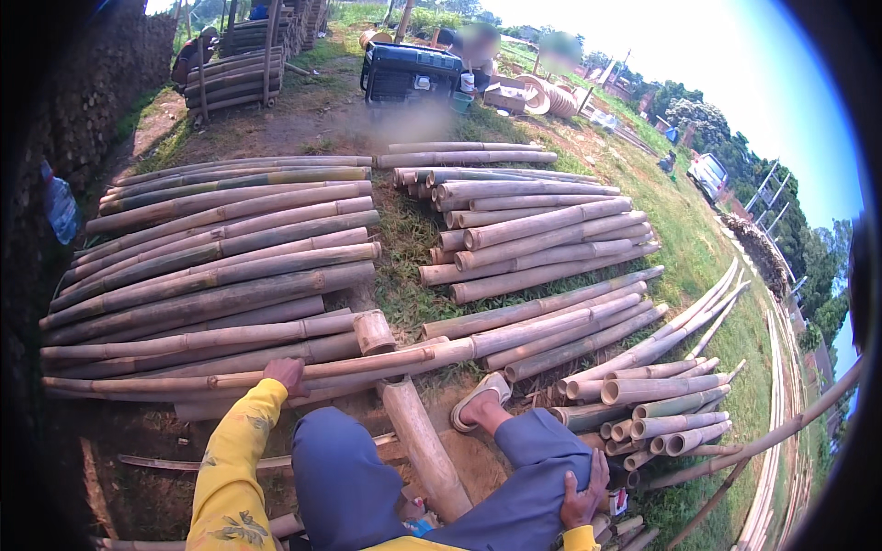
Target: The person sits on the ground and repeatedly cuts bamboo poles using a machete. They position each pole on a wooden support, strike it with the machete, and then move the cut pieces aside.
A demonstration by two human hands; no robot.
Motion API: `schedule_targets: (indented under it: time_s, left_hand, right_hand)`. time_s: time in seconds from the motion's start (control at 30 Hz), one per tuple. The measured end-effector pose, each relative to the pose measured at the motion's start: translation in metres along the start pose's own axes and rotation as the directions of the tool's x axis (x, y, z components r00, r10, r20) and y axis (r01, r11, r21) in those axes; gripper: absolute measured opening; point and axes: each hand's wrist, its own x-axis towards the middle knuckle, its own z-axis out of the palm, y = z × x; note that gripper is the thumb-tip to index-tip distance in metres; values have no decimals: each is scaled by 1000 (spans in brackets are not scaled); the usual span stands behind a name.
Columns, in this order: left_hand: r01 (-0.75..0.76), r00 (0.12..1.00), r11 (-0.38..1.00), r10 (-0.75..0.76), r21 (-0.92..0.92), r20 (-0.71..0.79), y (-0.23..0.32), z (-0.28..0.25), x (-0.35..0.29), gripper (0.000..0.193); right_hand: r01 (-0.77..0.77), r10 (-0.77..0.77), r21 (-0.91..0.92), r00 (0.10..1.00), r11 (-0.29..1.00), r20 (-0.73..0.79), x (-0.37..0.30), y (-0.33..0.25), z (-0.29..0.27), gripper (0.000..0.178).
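A long bamboo pole (404, 362) lies crosswise in front of my knees. My left hand (287, 375) is closed around its left part, knuckles up. The pole's middle passes by the upper end of a thick bamboo log (424, 445) that slants between my legs. Just behind the pole, a short thick bamboo piece (374, 332) sticks up. My right hand (585, 487) rests on the side of my bent right leg, fingers stretched and holding nothing.
Rows of bamboo poles (230, 243) lie at the left, with cut lengths (551, 234) at centre right. Another pile of cut bamboo (666, 404) sits by my right knee. A thin slanting pole (763, 441) stands at the right. Farther back are a dark generator (409, 78) and people.
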Motion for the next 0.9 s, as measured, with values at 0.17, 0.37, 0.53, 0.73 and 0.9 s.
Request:
schedule_targets:
  time_s: [0.17, 0.37, 0.53, 0.73, 0.9]
  left_hand:
    - [8, 1000, 1000, -8, -5, 20, -6, 3, 7, 69]
    - [39, 993, 998, -34, -44, 112, -8, -1, 19, 72]
    - [-3, 998, 997, 9, -80, 65, 5, -11, 11, 76]
    - [-5, 1000, 993, 7, -120, 14, -29, 3, 7, 93]
    - [-89, 995, 962, 99, -257, 26, 15, -19, 8, 97]
  right_hand:
    - [-43, 39, 110, 998, 993, 44, -26, -13, -5, 94]
    - [-316, 282, 429, 949, 846, 141, -91, -7, -2, 93]
    - [-452, 415, 455, 891, 767, 185, -116, -9, 6, 87]
    - [-533, 476, 417, 846, 736, 241, -139, 3, 31, 80]
    - [-582, 544, 377, 812, 721, 211, -156, 18, 19, 75]
